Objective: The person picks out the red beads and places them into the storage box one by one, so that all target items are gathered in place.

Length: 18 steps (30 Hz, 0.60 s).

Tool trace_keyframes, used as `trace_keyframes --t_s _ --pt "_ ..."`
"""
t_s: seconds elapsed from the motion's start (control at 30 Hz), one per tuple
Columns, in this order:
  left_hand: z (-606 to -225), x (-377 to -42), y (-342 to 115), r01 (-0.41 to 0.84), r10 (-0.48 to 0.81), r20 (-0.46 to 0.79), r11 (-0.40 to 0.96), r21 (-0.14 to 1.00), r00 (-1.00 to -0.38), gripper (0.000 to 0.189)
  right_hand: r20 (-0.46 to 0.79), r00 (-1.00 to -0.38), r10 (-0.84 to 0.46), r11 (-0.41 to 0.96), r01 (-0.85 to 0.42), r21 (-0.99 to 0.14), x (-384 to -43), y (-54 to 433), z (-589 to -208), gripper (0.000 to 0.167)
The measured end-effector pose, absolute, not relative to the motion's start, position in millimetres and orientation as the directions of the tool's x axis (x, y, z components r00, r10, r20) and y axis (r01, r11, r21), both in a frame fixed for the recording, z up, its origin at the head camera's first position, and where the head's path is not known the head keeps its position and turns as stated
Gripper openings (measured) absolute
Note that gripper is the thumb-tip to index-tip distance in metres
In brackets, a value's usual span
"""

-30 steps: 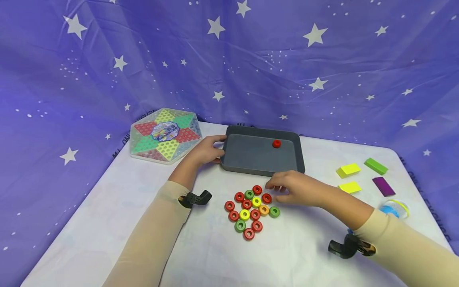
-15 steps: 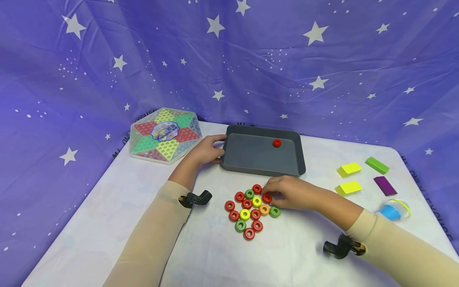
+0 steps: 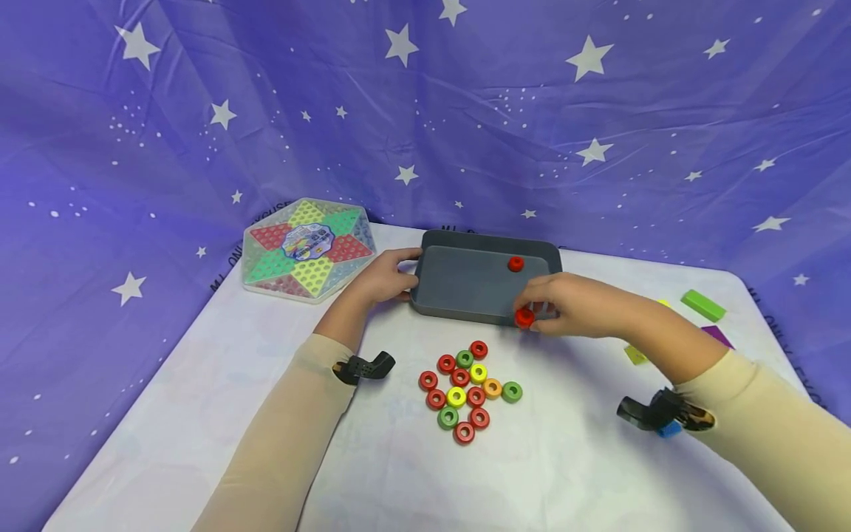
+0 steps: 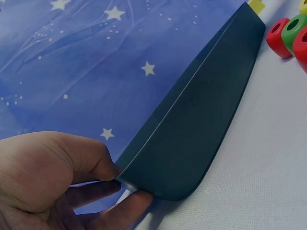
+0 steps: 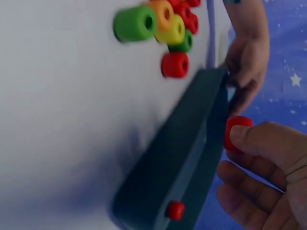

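Observation:
A red wooden bead (image 3: 524, 318) is pinched between the thumb and fingers of my right hand (image 3: 578, 304), over the near right part of the grey tray (image 3: 465, 318). In the right wrist view the thumb presses on this bead (image 5: 238, 132) above the tray's rim. My left hand (image 3: 384, 279) grips the tray's left end; in the left wrist view its fingertips (image 4: 136, 206) lie at the end wall. Inside the tray, toward the far right, sits another red bead (image 3: 515, 264). In front of the tray lies a group of red, green, yellow and orange beads (image 3: 476, 397).
A hexagonal Chinese checkers box (image 3: 308, 250) lies left of the tray. To the right are a green block (image 3: 703, 304), a purple block (image 3: 718, 336) and yellow blocks (image 3: 635, 355), partly behind the right arm. A purple star-patterned cloth (image 3: 399, 125) hangs behind the white table (image 3: 372, 473).
My right hand has taken a red bead from the right side of the group and carried it up and away to the tray's near right side. The left hand stays put.

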State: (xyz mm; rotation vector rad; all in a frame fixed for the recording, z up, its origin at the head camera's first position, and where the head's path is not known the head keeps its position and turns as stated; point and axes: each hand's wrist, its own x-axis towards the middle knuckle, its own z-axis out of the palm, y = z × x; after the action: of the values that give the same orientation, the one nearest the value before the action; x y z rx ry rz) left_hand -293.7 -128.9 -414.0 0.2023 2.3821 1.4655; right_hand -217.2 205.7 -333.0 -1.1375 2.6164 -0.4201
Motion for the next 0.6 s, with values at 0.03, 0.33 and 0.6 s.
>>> trace_keyframes --t_s 0.03,0.33,0.6 --pt "-414 -294 -129 -0.056 0.291 -0.21 0.46 0.886 -0.933 0.071 -0.12 -0.67 -0.733 0.661 -0.661 -0.354 -222 206 -329 0.032" --pt "-412 -294 -131 -0.059 0.279 -0.21 0.466 0.883 -0.937 0.07 -0.089 -0.694 -0.714 0.676 -0.652 -0.344 -273 203 -306 0.033" --pt "-415 -295 -130 -0.053 0.291 -0.209 0.466 0.883 -0.934 0.07 -0.059 -0.71 -0.702 0.685 -0.65 -0.328 -313 195 -311 0.026"
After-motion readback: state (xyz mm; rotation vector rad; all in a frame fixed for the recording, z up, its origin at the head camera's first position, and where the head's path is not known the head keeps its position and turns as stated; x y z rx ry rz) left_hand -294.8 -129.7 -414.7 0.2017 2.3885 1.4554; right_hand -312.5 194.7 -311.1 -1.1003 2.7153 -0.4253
